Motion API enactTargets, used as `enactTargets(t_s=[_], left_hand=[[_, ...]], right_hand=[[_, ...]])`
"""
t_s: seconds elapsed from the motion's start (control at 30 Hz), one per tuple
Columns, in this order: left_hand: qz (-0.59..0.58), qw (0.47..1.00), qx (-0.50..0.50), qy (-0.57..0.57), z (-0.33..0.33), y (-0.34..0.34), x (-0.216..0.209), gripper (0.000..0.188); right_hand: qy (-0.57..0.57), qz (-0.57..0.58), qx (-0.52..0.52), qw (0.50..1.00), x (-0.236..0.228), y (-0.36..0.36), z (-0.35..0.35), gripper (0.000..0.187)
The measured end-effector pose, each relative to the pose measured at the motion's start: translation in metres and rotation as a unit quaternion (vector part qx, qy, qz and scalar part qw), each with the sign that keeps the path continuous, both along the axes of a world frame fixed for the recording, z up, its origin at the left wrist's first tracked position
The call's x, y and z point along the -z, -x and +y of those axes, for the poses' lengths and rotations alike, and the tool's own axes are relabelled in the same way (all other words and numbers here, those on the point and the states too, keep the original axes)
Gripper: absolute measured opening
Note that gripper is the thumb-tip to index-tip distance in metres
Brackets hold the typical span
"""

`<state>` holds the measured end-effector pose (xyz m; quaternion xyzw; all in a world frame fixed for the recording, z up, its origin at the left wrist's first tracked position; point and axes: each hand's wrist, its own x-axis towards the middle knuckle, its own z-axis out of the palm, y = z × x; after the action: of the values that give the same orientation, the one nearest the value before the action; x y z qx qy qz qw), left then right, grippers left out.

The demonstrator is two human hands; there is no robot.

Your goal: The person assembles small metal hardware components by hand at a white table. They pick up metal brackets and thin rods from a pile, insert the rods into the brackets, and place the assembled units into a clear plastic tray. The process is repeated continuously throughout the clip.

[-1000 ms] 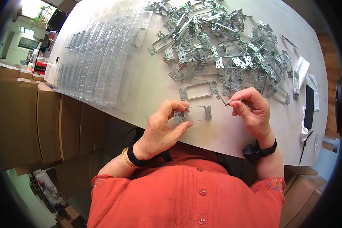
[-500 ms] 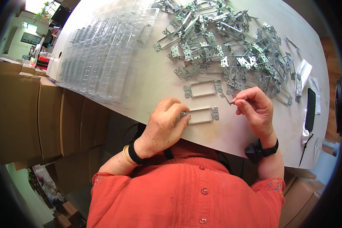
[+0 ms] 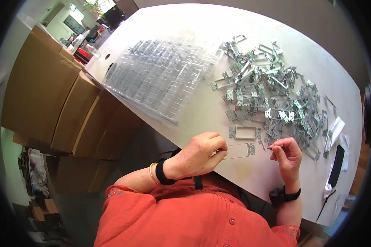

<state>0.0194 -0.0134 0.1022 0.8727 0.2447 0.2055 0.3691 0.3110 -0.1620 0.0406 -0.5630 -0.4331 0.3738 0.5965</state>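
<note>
My left hand pinches one end of a metal bracket, a narrow rectangular wire frame with a holed plate at its far end. The fingers hide the plate at the near end. To the right, my right hand is closed, thumb and fingertips pinching a thin dark rod-like piece that points left toward the bracket without touching it. A second metal bracket lies flat on the table just beyond the held one. Farther back and right is a tangled heap of similar metal brackets.
Stacked clear plastic trays cover the left part of the white table. At the right edge lie a black flat object, white wrapping and a thin black stick. Cardboard boxes stand against the table's left side.
The view has tilted and shifted, so the table appears lower and turned. My left hand's fingers have closed on the bracket's end and appear to lift it. My right hand keeps its pinch.
</note>
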Motion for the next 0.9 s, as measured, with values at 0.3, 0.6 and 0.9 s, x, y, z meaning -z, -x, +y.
enactTargets(t_s=[0.3,0.6,0.9], left_hand=[[-0.053,0.983,-0.172,-0.032,0.055,0.037,-0.089,0.006],[-0.096,0.926,-0.361,-0.058,0.169,0.097,-0.134,0.009],[-0.05,0.915,-0.398,-0.046,0.272,0.123,-0.118,0.015]], right_hand=[[-0.015,0.012,0.008,1.0,0.002,-0.003,-0.001,0.008],[-0.014,0.023,0.01,1.0,0.001,-0.004,-0.002,0.008],[-0.012,0.021,0.015,1.0,0.001,-0.005,-0.002,0.01]])
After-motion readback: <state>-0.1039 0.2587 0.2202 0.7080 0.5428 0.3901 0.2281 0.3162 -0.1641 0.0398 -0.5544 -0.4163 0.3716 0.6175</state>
